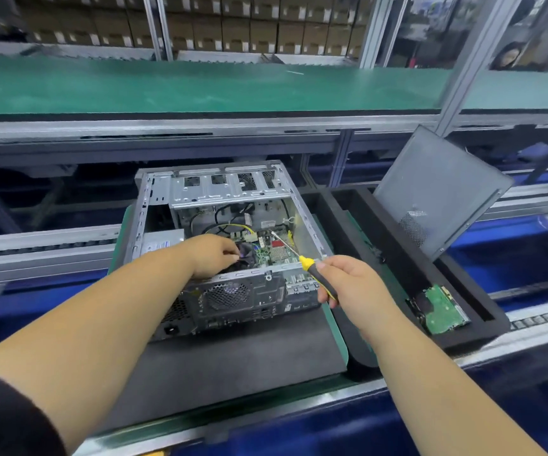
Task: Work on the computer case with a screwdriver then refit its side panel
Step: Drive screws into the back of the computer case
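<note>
An open grey computer case (154,205) lies on its side on a dark mat, its inside facing up with the green motherboard and cables showing. My left hand (210,255) reaches inside, its fingers curled around a black fan (244,255) on the board. My right hand (348,281) grips a yellow-and-black screwdriver (312,268), whose shaft points up-left with the tip over the motherboard. The grey side panel (437,189) leans upright to the right of the case, apart from it.
A black foam tray (394,258) to the right of the case holds a green circuit board (440,307) and props up the panel. A green conveyor belt (200,87) runs behind, with stacked cartons beyond. A person sits at the far upper right.
</note>
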A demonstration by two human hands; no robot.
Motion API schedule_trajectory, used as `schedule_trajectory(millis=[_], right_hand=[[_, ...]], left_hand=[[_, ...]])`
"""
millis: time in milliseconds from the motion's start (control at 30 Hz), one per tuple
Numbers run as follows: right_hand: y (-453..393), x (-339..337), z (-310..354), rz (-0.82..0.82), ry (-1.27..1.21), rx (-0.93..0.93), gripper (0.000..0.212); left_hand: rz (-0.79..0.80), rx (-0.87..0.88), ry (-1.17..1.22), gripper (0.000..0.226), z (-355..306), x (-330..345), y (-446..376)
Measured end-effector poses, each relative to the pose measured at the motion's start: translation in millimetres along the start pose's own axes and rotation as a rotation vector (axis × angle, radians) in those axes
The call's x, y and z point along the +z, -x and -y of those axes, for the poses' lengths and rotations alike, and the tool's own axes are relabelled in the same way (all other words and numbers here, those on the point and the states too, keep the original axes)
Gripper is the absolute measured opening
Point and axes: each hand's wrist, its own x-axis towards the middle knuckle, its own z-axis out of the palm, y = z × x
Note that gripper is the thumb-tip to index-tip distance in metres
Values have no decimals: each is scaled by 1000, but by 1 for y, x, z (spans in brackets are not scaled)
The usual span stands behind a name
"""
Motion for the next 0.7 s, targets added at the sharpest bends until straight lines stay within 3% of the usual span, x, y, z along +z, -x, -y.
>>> schedule_trajectory(millis=[67,300,700], right_hand=[[8,7,-5,13,-8,18,39],[30,22,-21,1,-38,36,25],[51,43,-33,-18,-16,69,20]], left_hand=[[2,4,7,33,-2,0,4],[81,32,3,34,-3,-4,12],[99,77,210,5,7,-8,15]])
